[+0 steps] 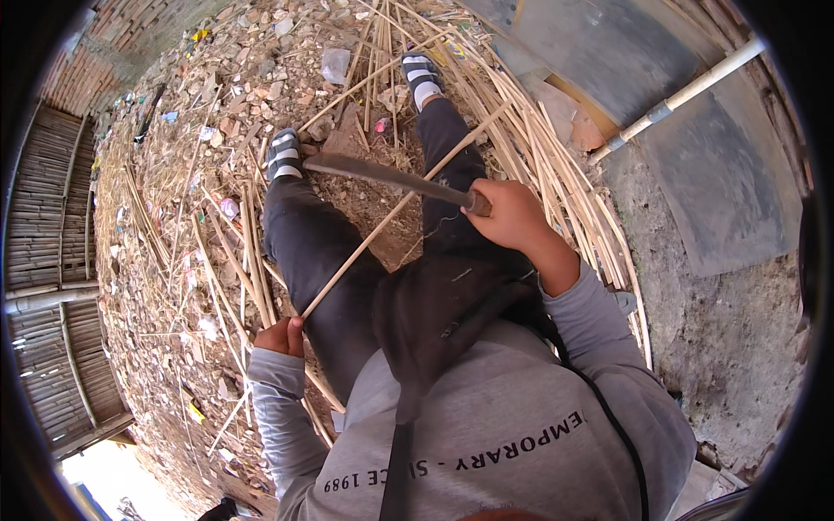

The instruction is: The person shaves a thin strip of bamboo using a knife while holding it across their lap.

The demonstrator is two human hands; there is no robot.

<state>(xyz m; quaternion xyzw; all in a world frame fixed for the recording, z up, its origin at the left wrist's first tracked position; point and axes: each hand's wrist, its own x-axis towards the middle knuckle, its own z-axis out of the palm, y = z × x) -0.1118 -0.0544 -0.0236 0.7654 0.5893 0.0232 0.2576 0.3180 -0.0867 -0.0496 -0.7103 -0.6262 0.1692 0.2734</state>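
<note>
Two hands (506,213), one machete (373,175) held right, one bamboo strip (356,257) left

- Brown, uneven earth ground (347,204), bare in patches between the person's legs.
- Broken reddish and grey brick and stone fragments (252,74), scattered thickly across it.
- A long heap of thin, pale tan wooden strips (556,191), lying loosely side by side along the right.
- More slender tan sticks (252,260), crossing one another near the left leg.
- A crumpled, translucent whitish plastic piece (335,65) near the top.
- A small bright-pink scrap (380,125) between the feet.
- A small yellow scrap (201,36), farther off at upper left.
</note>
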